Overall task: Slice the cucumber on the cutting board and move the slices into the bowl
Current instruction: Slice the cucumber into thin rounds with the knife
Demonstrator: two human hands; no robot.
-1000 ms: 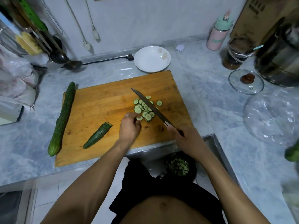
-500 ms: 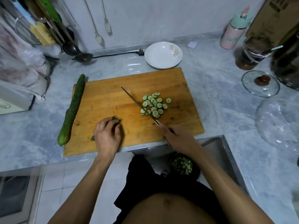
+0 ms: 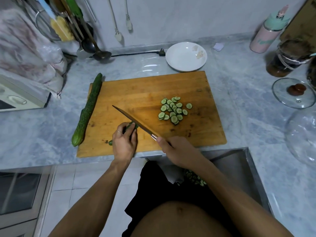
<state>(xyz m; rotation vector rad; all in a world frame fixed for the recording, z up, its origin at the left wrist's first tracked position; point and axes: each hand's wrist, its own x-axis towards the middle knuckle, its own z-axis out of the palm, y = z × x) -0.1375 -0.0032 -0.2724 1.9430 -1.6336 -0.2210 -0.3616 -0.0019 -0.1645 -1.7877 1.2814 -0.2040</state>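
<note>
Bare board (image 3: 145,86) was left open across the far half, between the slice pile (image 3: 173,110) and the whole cucumber (image 3: 88,108) lying along the left edge. Passage beyond the far edge was blocked by a white dish (image 3: 186,56). The right worktop (image 3: 242,100) was crowded by a glass lid (image 3: 293,93).

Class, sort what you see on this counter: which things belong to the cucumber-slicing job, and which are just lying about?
In the job: cutting board, cucumber piece held by left hand, knife in right hand, slices, whole cucumber, white bowl.

Lying about: pink bottle, dark jar, glass lid, ladle.
</note>
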